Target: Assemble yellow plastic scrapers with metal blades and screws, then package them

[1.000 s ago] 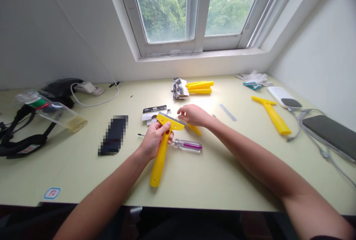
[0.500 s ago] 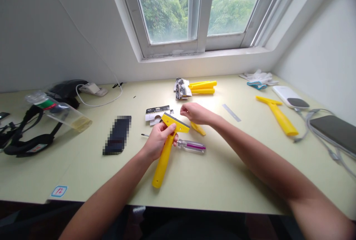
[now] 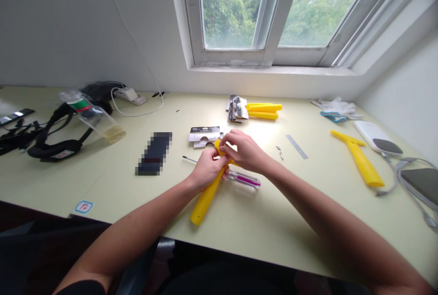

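My left hand is closed around the neck of a yellow scraper, whose handle slants down toward the table's front edge. At the scraper's head, the fingers of my right hand are pinched together; whatever small thing they hold is hidden. Under my hands lies a screwdriver with a clear and purple handle, its shaft pointing left. Several small screws lie to the right, beside a flat metal blade. Just behind my hands is an opened cardboard package.
Packaged yellow scrapers lie near the window. On the right are another yellow scraper, white gloves, a white device and cables. A dark pixelated rectangle, a plastic bottle and black straps are at left.
My right hand has come down onto the scraper's head, now covering much of it. The view has shifted left, and the small screws by the blade now show.
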Tool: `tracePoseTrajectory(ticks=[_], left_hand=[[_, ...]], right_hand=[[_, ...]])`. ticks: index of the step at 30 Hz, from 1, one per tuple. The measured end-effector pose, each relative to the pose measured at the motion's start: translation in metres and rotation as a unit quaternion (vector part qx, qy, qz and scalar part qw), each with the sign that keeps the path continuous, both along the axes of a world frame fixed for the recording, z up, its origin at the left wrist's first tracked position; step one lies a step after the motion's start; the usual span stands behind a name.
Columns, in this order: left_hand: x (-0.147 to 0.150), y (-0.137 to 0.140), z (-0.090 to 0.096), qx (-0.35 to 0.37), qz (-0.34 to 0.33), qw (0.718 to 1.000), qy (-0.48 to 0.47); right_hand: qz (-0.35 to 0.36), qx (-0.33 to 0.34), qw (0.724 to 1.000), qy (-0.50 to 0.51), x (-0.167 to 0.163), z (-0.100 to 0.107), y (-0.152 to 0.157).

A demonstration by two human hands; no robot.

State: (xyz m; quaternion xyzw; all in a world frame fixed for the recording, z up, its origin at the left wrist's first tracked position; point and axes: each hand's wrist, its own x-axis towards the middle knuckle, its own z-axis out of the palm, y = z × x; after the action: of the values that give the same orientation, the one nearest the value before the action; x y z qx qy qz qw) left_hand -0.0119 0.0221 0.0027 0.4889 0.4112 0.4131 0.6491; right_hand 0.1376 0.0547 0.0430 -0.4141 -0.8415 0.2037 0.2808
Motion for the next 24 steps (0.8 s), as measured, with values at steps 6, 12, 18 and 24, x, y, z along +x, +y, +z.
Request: tracePoseTrajectory(ticks=[6, 12, 18, 24], left_hand=[[-0.001, -0.002, -0.001, 0.007, -0.026, 1.000, 0.006], [-0.001, -0.003, 0.000, 0.006, -0.022, 1.000, 0.008], [-0.001, -0.002, 0.000, 0.003, -0.032, 0.999, 0.017], [-0.001, -0.002, 0.003, 0.017, -0.031, 0.999, 0.018]], right_hand=[[0.007, -0.144, 0.987, 0.069, 0.008, 0.000, 0.007], [-0.010, -0.144, 0.988, 0.046, 0.006, 0.002, 0.004], [0.019, -0.254, 0.965, 0.065, 0.013, 0.006, 0.009], [0.089, -0.263, 0.960, 0.038, 0.026, 0.016, 0.017]])
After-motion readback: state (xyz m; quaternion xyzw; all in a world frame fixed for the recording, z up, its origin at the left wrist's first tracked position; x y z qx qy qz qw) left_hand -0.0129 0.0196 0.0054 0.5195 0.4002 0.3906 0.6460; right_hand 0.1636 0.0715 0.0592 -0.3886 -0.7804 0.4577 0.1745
